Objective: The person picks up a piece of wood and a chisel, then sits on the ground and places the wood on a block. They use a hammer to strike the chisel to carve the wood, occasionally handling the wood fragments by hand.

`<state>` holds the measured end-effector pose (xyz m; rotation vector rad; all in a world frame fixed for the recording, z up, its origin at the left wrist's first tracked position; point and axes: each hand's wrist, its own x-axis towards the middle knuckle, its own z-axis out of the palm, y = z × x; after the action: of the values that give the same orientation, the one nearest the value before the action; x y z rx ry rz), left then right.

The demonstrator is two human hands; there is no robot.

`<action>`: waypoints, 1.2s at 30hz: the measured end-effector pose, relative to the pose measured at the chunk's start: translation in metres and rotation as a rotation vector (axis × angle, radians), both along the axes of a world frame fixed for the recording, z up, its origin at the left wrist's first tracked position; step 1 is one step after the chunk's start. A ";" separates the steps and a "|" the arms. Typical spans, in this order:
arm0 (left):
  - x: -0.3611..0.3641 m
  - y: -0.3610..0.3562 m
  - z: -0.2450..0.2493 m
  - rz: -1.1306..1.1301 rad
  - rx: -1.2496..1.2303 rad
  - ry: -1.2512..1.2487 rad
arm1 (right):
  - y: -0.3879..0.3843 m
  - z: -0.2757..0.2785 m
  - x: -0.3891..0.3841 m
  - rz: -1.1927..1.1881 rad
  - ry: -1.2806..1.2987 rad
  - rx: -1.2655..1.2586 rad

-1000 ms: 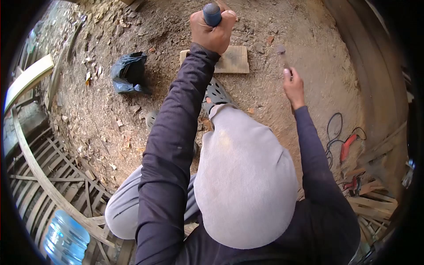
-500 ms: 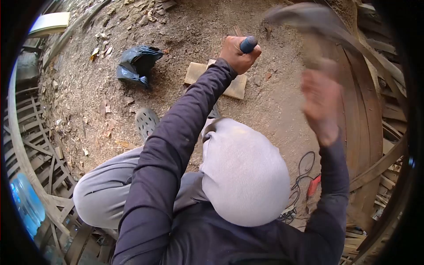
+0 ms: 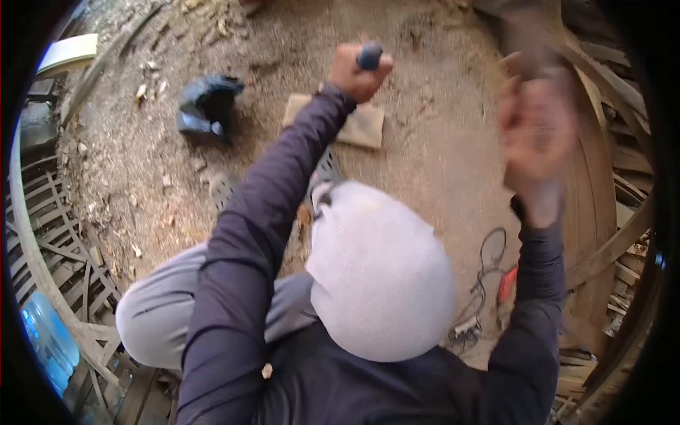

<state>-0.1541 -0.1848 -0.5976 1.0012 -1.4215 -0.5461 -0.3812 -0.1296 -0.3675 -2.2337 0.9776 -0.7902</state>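
My left hand (image 3: 360, 74), at the end of an outstretched arm, is wrapped round the blue handle (image 3: 369, 55) of a chisel-like tool. The tool's lower end is hidden behind the fist. Below and beside that hand, a pale wooden board (image 3: 363, 128) lies on the ground, partly covered by my forearm. Raised at the right, my right hand (image 3: 537, 131) is smeared by motion and closed round the handle of a hammer-like tool (image 3: 530, 42). The head of this tool is too blurred to make out exactly.
A crumpled dark plastic bag (image 3: 205, 106) lies on chip-strewn ground (image 3: 439, 142). Near my right forearm are a red object (image 3: 507, 283) and a black cable (image 3: 483, 273). Long planks (image 3: 591, 191) stand right; wooden slats (image 3: 60, 227) and a blue water bottle (image 3: 49, 340) are left.
My right hand and the hammer-like tool have moved to the right, still blurred. My left hand keeps its grip on the blue handle. The whole view has shifted slightly.
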 end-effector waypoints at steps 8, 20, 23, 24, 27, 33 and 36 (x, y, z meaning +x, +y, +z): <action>-0.001 0.012 0.007 -0.075 0.057 -0.012 | 0.003 -0.016 0.013 -0.021 0.527 -0.159; -0.008 0.058 -0.082 -0.009 0.291 -0.139 | 0.006 -0.022 0.016 -0.119 0.126 -0.257; -0.013 0.067 -0.060 0.072 0.448 0.212 | 0.026 -0.009 0.022 -0.325 -0.449 -0.012; -0.011 0.060 -0.048 0.057 0.390 0.372 | 0.029 -0.022 0.019 -0.369 -0.414 0.010; 0.012 0.044 0.000 -0.074 0.420 0.617 | 0.028 -0.096 -0.014 -0.523 -0.152 0.069; 0.057 0.028 0.024 -0.056 0.505 0.688 | 0.052 -0.256 -0.077 -0.659 0.602 0.100; 0.074 0.036 0.008 -0.068 0.578 0.561 | 0.067 -0.309 -0.093 -0.702 0.744 0.202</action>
<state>-0.0800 -0.1486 -0.5895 1.1265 -0.8050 -1.2272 -0.4739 -0.0628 -0.6762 -2.0092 2.1510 -0.0582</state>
